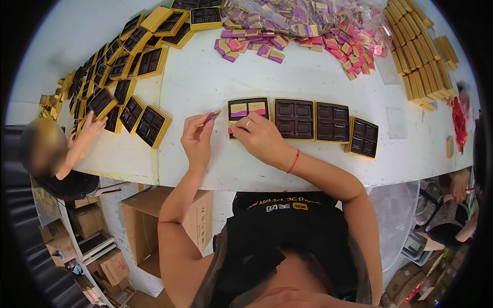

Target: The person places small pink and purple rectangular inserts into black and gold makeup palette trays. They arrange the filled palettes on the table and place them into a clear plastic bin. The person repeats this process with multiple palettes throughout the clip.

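A gold box with a dark four-compartment tray (248, 100) lies before me on the white table. Its two far compartments hold wrapped chocolates, one with a purple edge (239, 110) and one with a pink edge (257, 107). My right hand (262, 137) is over the near part of this box, its fingers closed on a pink-and-gold wrapped chocolate (231, 126) at the near left compartment. Just left of the box, my left hand (197, 141) pinches a purple-and-gold wrapped chocolate (211, 117) above the table. To the right stand two unfilled trays (294, 119) and a tilted one (364, 137).
Loose purple and pink chocolates (277, 43) pile up at the back under clear plastic. Stacked gold boxes (423, 61) stand at the far right. Many dark trays (149, 66) crowd the left, where another person's hand (92, 124) holds one. A cardboard box (169, 226) sits below the table edge.
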{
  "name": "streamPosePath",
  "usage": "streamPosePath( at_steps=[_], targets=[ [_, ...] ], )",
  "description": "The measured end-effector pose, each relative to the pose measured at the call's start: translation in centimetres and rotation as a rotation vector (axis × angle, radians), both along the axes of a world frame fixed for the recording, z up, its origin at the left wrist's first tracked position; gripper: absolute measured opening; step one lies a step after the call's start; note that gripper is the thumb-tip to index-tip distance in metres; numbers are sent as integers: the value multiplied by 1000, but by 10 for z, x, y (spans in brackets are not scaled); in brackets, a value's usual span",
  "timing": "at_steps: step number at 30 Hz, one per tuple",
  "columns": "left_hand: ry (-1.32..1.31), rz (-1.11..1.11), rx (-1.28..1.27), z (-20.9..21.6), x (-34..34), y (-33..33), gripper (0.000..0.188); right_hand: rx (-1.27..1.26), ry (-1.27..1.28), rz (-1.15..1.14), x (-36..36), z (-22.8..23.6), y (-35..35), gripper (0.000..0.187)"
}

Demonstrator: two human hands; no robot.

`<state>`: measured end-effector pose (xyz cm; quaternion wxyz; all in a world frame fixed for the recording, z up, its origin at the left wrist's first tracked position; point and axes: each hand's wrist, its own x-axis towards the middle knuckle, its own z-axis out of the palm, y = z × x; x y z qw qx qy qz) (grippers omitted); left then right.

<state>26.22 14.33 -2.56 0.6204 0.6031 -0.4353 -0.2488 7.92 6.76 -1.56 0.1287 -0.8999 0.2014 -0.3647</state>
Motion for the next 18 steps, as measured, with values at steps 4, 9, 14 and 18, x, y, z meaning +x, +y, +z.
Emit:
streamPosePath(
  at_steps=[4,9,14,18],
  targets=[
    [-218,-58,-29,10,-5,4,20,-66,177,6,-10,3,8,43],
    [-472,-69,-89,11,-12,2,25,-135,362,-33,-18,2,25,65],
    [-538,-52,-160,14,-26,0,27,-25,340,-89,-22,-9,38,78],
    [-639,-88,-224,14,-31,-5,28,67,259,-39,-37,6,36,72]
  ],
)
